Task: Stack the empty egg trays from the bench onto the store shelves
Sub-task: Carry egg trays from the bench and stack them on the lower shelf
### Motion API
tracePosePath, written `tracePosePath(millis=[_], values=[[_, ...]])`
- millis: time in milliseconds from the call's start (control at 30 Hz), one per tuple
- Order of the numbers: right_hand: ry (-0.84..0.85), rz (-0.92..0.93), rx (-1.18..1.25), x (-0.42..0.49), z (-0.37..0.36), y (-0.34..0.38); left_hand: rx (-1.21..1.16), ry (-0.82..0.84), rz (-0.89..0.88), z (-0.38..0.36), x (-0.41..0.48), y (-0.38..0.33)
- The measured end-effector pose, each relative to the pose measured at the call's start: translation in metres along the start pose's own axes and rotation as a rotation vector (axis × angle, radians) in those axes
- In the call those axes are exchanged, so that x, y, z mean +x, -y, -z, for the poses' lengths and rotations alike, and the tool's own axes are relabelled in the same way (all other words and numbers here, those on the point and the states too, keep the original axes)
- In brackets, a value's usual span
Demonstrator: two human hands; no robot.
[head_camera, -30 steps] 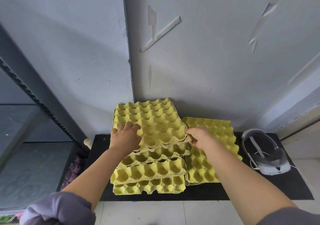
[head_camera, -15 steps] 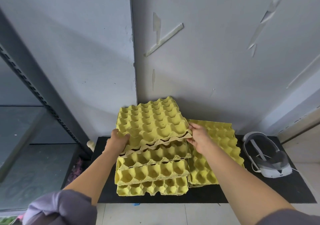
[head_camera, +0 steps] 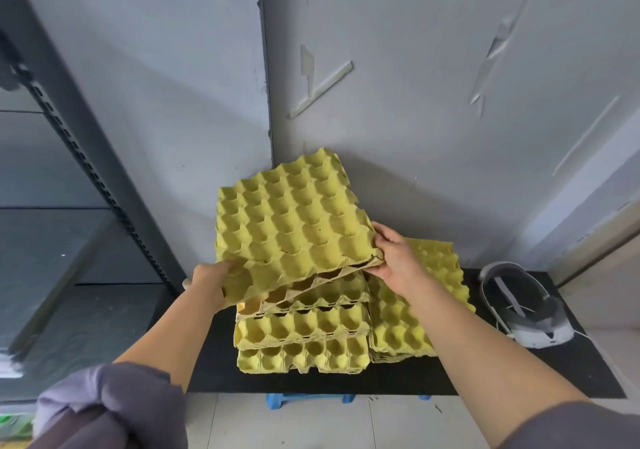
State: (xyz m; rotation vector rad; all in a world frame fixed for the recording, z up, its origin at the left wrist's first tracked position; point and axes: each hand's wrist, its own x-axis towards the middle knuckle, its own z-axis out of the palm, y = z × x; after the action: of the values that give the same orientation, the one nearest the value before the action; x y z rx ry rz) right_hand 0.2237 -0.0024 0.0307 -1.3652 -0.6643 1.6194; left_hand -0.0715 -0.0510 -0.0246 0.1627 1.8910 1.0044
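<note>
Top egg tray (head_camera: 287, 227): yellow, empty, held tilted above the taller stack, with its near edge raised clear of the trays below.
Left hand (head_camera: 207, 284): grips the tray's near-left corner, its fingers hidden under the cardboard.
Right hand (head_camera: 398, 261): pinches the near-right edge, thumb on top and fingers curled beneath.
Taller stack (head_camera: 301, 327): more yellow trays, loosely piled on the black worktop (head_camera: 346, 383) right under the held tray.
Lower pile (head_camera: 433, 275): flat trays just beside the stack on its right, partly behind the right forearm.
Headset (head_camera: 519, 303): white and grey, lies on the worktop's right end, apart from the trays.
Store shelves (head_camera: 69, 130): dark metal rack at the left, well apart from the held tray.
Blue stool (head_camera: 277, 398): only an edge shows below the worktop's front.
</note>
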Motion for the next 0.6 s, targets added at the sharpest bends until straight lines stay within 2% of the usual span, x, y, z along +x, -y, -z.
tracePosePath(millis=[200,333,500,600], values=[[0.042,0.037,0.088,-0.047,0.011,0.015,-0.063,0.050,-0.186,0.014,-0.081,0.002],[0.098,0.075,0.198,-0.082,0.021,0.012,-0.049,0.103,-0.181,0.033,-0.130,0.023],[0.164,0.099,0.329,-0.119,0.029,0.005,-0.160,0.193,-0.130,0.052,-0.172,0.049],[0.198,0.104,0.373,-0.135,0.024,0.006,-0.216,0.183,-0.227,0.065,-0.188,0.056]])
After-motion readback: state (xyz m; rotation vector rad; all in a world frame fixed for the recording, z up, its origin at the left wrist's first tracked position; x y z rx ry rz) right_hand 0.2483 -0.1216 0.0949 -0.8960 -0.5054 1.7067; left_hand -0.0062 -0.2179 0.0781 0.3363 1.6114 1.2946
